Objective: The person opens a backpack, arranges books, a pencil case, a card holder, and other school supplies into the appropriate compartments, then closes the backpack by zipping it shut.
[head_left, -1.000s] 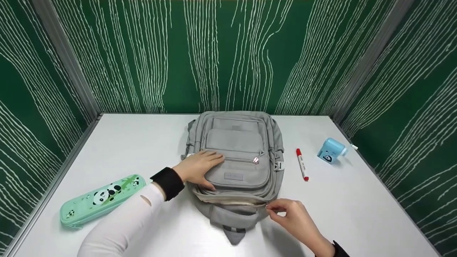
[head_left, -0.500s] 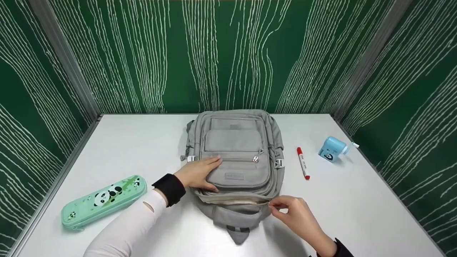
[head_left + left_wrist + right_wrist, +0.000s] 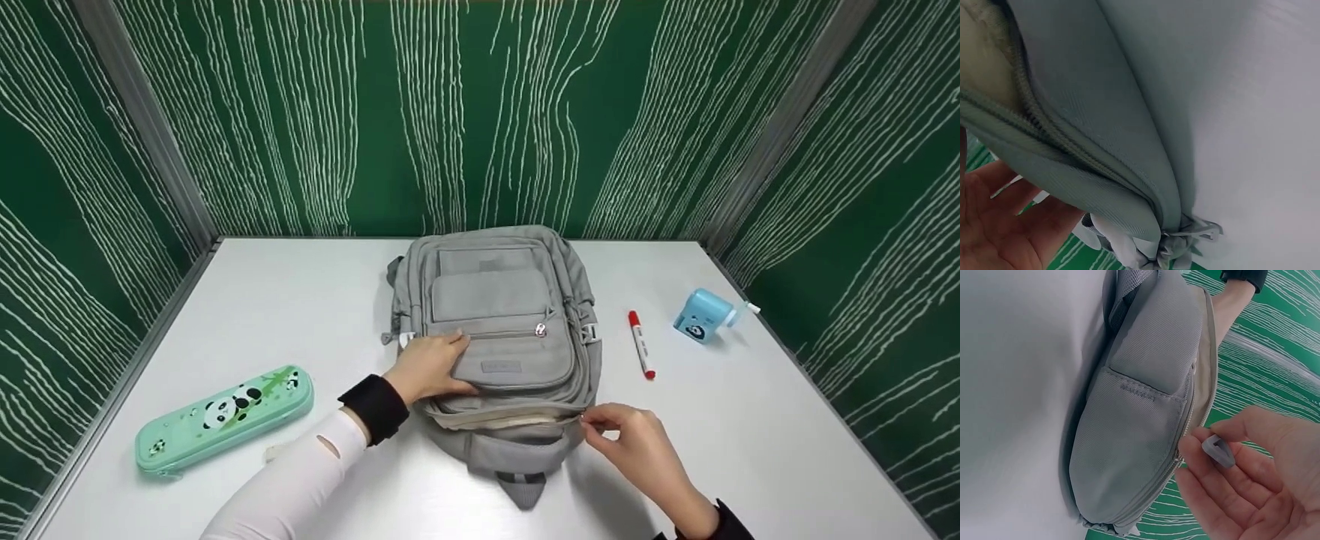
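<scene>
A grey backpack (image 3: pixel 491 300) lies on the table, its top handle (image 3: pixel 517 450) toward the person. Its main zip gapes near that end, showing a cream lining (image 3: pixel 510 420). My left hand (image 3: pixel 429 369) rests with extended fingers on the bag's left front; in the left wrist view the palm (image 3: pixel 1008 230) shows beside the zipped edge. At the right end of the gap my right hand (image 3: pixel 630 442) pinches the zipper pull. The right wrist view shows the grey zipper pull (image 3: pixel 1219 451) between thumb and fingers, close to the zip's teeth.
To the left lies a green panda pencil case (image 3: pixel 225 420), with a small pale block (image 3: pixel 274 452) partly behind the left sleeve. A red-capped marker (image 3: pixel 642 345) and a light blue panda-printed container (image 3: pixel 703 315) are on the right. Green walls (image 3: pixel 525 112) enclose the table.
The backpack's near end has swung to the right, both hands moving with it. My right hand has also gone slightly away from the person, still pinching the zipper pull. The pale block has come into view.
</scene>
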### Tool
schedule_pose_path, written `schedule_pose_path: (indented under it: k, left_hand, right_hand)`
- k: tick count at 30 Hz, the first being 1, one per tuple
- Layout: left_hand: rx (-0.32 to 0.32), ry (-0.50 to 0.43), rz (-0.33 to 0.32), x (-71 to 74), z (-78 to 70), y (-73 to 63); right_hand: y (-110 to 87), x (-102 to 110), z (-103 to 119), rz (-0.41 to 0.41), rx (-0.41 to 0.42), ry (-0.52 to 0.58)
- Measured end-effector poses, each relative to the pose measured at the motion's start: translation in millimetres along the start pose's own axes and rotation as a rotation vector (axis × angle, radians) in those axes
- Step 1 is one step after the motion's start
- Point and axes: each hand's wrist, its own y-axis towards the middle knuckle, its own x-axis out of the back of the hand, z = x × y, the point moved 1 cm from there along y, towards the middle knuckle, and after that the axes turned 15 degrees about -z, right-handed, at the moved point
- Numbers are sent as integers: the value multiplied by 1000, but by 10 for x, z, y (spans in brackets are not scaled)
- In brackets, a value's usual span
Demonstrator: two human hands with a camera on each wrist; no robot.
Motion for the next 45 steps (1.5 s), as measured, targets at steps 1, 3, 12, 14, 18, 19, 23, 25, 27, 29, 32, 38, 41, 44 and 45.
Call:
schedule_pose_path:
  k: [1, 3, 12, 14, 18, 19, 23, 25, 27, 29, 32, 38, 41, 44, 45]
  left_hand:
    - [4, 11, -17, -13, -9, 6]
    - [9, 30, -39, -30, -25, 17]
    - [21, 179, -130, -99, -118, 14]
    - [38, 216, -144, -120, -162, 17]
    - [105, 276, -160, -156, -290, 55]
    - [130, 287, -157, -161, -328, 71]
    - [220, 345, -138, -193, -476, 144]
    - [253, 367, -135, -209, -540, 178]
    - [274, 382, -147, -221, -589, 207]
    - [290, 388, -140, -230, -617, 231]
    - [280, 401, -108, -227, -629, 252]
    - [144, 325, 13, -146, -466, 179]
    - [37, 175, 53, -58, -238, 113]
    - [-61, 23, 77, 58, 62, 41]
    - [-88, -2, 81, 88, 165, 15]
  right_hand:
    - [6, 2, -2, -3, -1, -1]
    - [20, 7, -3, -10, -6, 1]
    - [39, -10, 35, -11, -8, -21]
    - [45, -10, 39, 1, -9, -17]
    - [60, -25, 54, 3, 7, -22]
    - [65, -30, 59, -2, 14, -27]
    - [77, -66, 77, -10, 21, -50]
    - [70, -93, 88, -3, 20, -60]
    - [61, -128, 98, 11, 30, -69]
    - [55, -166, 108, 24, 48, -81]
    - [58, -194, 111, 22, 62, -79]
    - [60, -172, 101, 23, 39, -45]
    - [56, -153, 101, 33, 32, -35]
    - [49, -152, 94, 20, 25, -31]
    - [45, -155, 92, 16, 24, -28]
